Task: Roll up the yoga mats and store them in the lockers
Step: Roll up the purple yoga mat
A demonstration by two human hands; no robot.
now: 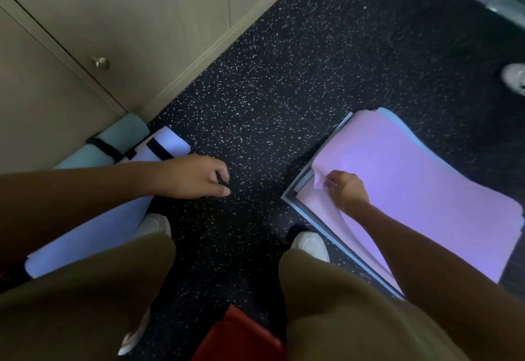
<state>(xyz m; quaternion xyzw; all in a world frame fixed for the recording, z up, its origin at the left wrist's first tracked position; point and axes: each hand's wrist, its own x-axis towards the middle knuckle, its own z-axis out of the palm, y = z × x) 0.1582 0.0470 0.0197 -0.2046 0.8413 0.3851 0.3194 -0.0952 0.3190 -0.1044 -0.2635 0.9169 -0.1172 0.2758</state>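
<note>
Lockers [85, 34] apparently closed, contents hidden.

Left hand [196, 176] hovers, fingers loosely curled, pointing 3 o'clock. Right hand [345, 189] pinches, fingers curled, reaching toward 10 o'clock.

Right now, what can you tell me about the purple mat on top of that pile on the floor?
The purple mat is thin, soft and foam-like, lying unrolled and mostly flat on top of a stack of mats whose blue edges show beneath it, on the speckled floor. The right hand pinches its near corner and lifts it, so that corner curls up and the near edge peels off the stack. The left hand does not touch it.
</note>
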